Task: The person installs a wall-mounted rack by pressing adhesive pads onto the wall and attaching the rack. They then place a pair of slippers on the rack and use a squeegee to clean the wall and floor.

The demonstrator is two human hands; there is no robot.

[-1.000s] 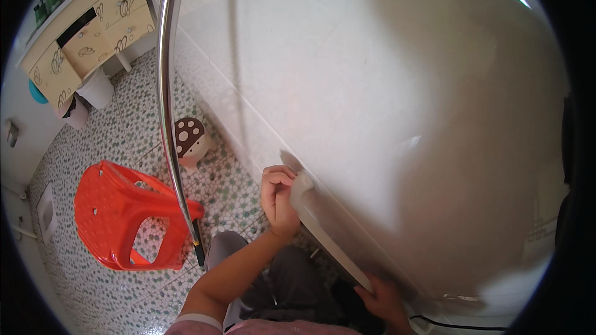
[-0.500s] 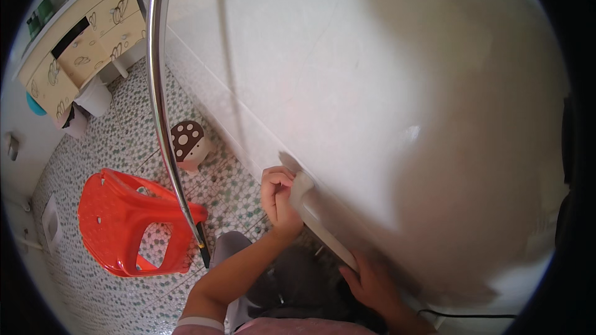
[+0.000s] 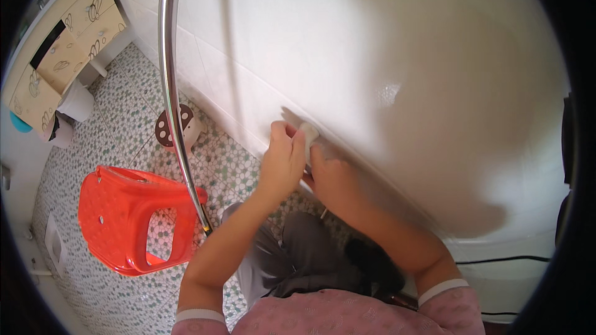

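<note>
Both Hands Close Together on One Pale Object

Your work looks to be under way, not finished: the pale object (image 3: 310,134) sits in your grasp, and nothing shows it set down or released. It is in front of your knees, just beside the lower part of the white wall (image 3: 285,31); whether it touches the wall, you cannot tell from here. Only its rounded upper end shows well, since your hands cover much of the rest, so how much is left to do cannot be read.

Your left hand (image 3: 283,160) is closed, its fingers curled in at the object's upper end, with the back of the hand toward you. Your right hand (image 3: 337,185) grips just below, index finger and thumb around it; its remaining fingers are mostly hidden. The two hands are very near each other.

Both elbows are bent and out to the sides. Your left forearm slants up to the right and your right forearm up to the left, so they converge ahead of your grey trousers (image 3: 264,267). To your left, clear of both arms, stand the red stool (image 3: 112,217) and, beyond it, a small spotted stool (image 3: 163,129), partly behind the metal pole (image 3: 168,56).
</note>
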